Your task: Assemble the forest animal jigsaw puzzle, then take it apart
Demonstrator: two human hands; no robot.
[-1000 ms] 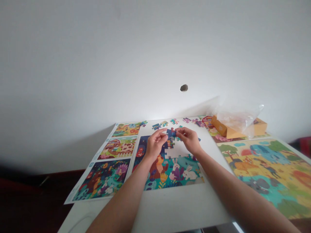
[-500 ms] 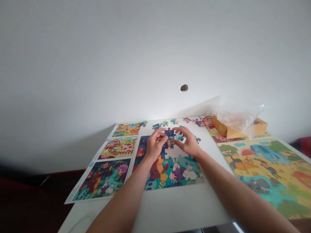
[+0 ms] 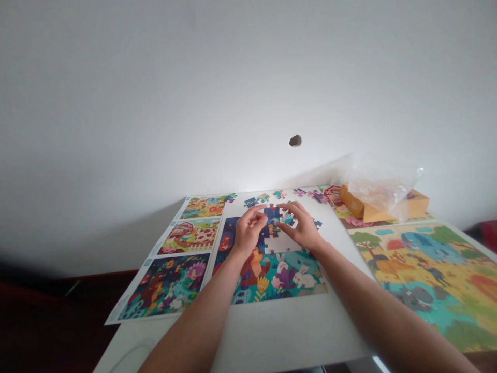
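At the top of a part-built cardboard jigsaw puzzle [image 3: 276, 282] showing rabbits and a bear, a dark blue jigsaw piece [image 3: 272, 213] sits between the two hands, above a white gap in the picture. Fingers and neighbouring pieces crowd it, so I cannot tell which way it points or how its long axis runs.

The left hand [image 3: 248, 233] lies to its left, its curled fingers [image 3: 259, 213] partly closed with their tips at the piece's edge. The right hand [image 3: 303, 228] reaches over from the right, its arched fingers [image 3: 289, 206] spread around a small teal jigsaw piece [image 3: 287, 219]. Whether either hand actually grips a piece, I cannot tell.

Small loose jigsaw pieces [image 3: 251, 202] lie in a scattered row beyond the hands. To the left is a long printed sheet of three farmyard and forest pictures [image 3: 166, 282]. To the right lies a large yellow-and-teal assembled puzzle [image 3: 423, 274], and beyond it a flat orange cardboard box [image 3: 388, 208] under a clear plastic bag [image 3: 382, 190]. Everything rests on a white counter [image 3: 272, 331].
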